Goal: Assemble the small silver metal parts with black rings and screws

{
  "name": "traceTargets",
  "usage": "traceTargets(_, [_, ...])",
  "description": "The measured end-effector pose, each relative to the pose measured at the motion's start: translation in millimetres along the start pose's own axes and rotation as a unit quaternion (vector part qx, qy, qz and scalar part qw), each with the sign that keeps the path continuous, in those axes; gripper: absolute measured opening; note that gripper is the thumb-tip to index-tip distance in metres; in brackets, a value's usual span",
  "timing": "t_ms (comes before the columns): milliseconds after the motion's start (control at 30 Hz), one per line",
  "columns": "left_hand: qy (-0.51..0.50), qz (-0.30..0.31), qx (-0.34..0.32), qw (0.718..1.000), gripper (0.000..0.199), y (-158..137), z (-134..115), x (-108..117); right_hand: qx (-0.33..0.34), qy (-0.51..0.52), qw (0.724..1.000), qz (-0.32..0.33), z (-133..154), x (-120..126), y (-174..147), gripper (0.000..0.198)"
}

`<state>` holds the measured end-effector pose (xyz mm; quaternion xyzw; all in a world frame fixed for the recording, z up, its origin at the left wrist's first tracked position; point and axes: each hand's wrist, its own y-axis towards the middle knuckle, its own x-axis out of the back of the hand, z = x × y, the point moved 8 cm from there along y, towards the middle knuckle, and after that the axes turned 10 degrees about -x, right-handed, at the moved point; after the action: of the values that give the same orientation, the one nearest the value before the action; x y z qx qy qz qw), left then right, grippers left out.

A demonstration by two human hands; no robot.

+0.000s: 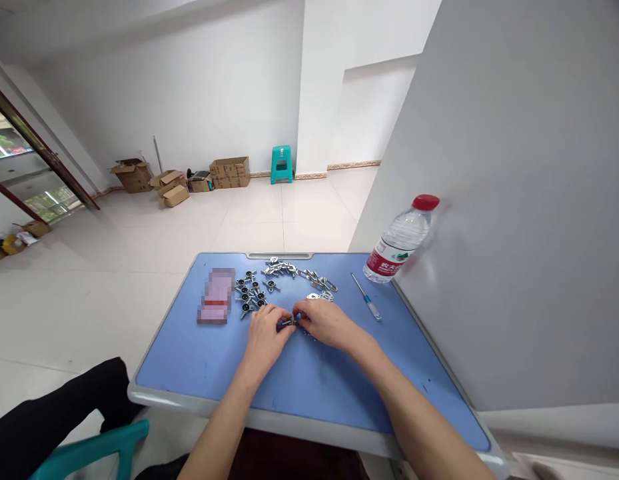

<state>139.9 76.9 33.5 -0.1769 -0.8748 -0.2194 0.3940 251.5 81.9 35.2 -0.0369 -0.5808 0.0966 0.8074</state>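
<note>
My left hand (269,328) and my right hand (322,321) meet over the middle of the blue table. Between their fingertips is a small metal part (288,323), too small to name. Both hands are closed in a pinch on it. Just beyond my left hand lie several metal fittings with round black centres (245,297). Flat metal plates (320,296) lie behind my right hand, partly covered by it. Farther back are a pile of metal pieces (280,268) and several elongated metal loops (319,281). Tiny pieces (310,336) are scattered under my right hand.
A screwdriver (367,299) lies right of the parts. A water bottle with a red cap (399,243) stands by the grey panel (514,200). A blurred pink item (218,295) lies at left. Cardboard boxes (230,173) and a teal stool (282,164) stand by the wall. Someone's black-clad leg (64,400) shows at lower left.
</note>
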Motion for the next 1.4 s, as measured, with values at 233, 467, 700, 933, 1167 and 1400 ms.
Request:
traceTargets(233, [-0.119,-0.033,0.043,0.992,0.009,-6,23,14,-0.008,-0.014,1.000,-0.001,4,1,-1,0.027])
traceTargets(467, [-0.155,-0.177,-0.010,0.972,0.012,-8,30,41,-0.018,0.023,1.000,-0.003,3,3,-1,0.024])
traceTargets(700, [0.036,-0.147,-0.198,0.968,0.012,-12,-19,28,0.020,0.254,0.967,-0.002,1,23,-7,0.020])
traceTargets(933, [0.100,-0.187,-0.257,0.943,0.013,-16,-32,29,0.046,0.382,0.921,0.056,2,13,-4,0.013])
traceTargets(1167, [0.111,-0.192,-0.253,0.942,0.021,-14,-36,30,0.029,0.388,0.921,0.020,-12,22,0,0.018])
traceTargets(1400, [0.058,-0.216,-0.147,0.963,0.017,-14,-8,35,-0.193,0.160,0.963,-0.094,-94,47,5,0.018])
